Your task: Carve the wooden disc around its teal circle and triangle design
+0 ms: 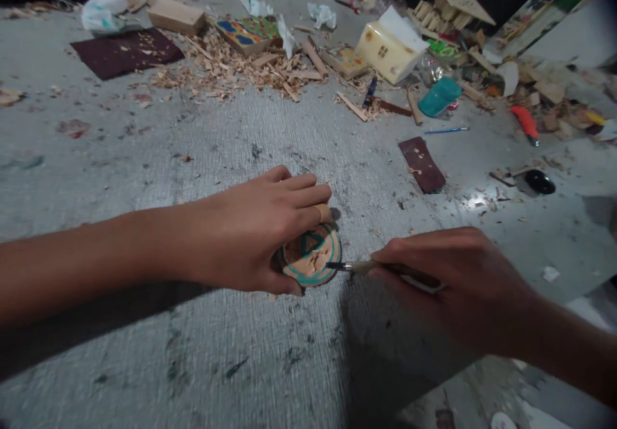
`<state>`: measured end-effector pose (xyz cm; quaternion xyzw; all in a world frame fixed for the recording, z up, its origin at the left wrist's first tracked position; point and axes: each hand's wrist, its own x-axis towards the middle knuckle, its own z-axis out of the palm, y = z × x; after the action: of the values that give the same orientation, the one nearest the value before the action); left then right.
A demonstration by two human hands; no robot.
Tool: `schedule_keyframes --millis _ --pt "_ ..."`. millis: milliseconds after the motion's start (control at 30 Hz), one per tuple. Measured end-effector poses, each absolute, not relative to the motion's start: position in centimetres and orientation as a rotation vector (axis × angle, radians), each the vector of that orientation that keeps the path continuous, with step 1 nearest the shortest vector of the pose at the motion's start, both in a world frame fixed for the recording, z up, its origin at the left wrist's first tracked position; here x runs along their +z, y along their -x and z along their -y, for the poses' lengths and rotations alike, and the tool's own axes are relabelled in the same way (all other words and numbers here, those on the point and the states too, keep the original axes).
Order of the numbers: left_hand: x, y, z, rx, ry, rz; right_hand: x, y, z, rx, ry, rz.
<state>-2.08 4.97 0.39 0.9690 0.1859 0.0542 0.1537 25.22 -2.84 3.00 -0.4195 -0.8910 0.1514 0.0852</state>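
Note:
A round wooden disc [313, 258] with a teal ring and a teal triangle lies on the grey cloth-covered surface [202, 152]. My left hand [255, 229] grips the disc from the left, fingers curled over its top edge and thumb at its lower rim. My right hand [457, 281] is closed around a thin carving tool [366, 267], held like a pen. The tool's dark tip touches the disc's right side.
Wood shavings [231, 69] and scraps are heaped at the back. Sandpaper sheets [126, 51] [422, 164], painted wooden blocks [248, 33], a cream toy house [391, 48], a teal cap [438, 96], an orange-handled tool [525, 123] and a blue pen [446, 130] lie scattered beyond the hands.

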Motion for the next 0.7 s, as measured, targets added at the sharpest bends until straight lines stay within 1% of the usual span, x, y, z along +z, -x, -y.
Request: schedule_keyframes --millis 233,367,500,633,700 --pt "0.4 2.2 -5.0 0.151 -2.809 -0.507 5.1 -23.6 0.0 0.458 1.107 2.930" --pt "0.5 2.2 -5.1 0.146 -2.802 -0.499 5.3 -23.3 -1.6 0.460 0.924 2.966" --pt "0.4 2.1 -5.2 0.148 -2.811 -0.468 4.4 -23.9 -2.8 0.497 0.753 3.019" --pt "0.2 2.0 -5.2 0.178 -2.798 -0.468 2.5 -24.9 -2.3 0.416 0.679 2.963" --pt "0.2 2.0 -5.1 0.185 -2.783 -0.477 1.5 -25.1 -1.4 0.304 0.708 2.901"
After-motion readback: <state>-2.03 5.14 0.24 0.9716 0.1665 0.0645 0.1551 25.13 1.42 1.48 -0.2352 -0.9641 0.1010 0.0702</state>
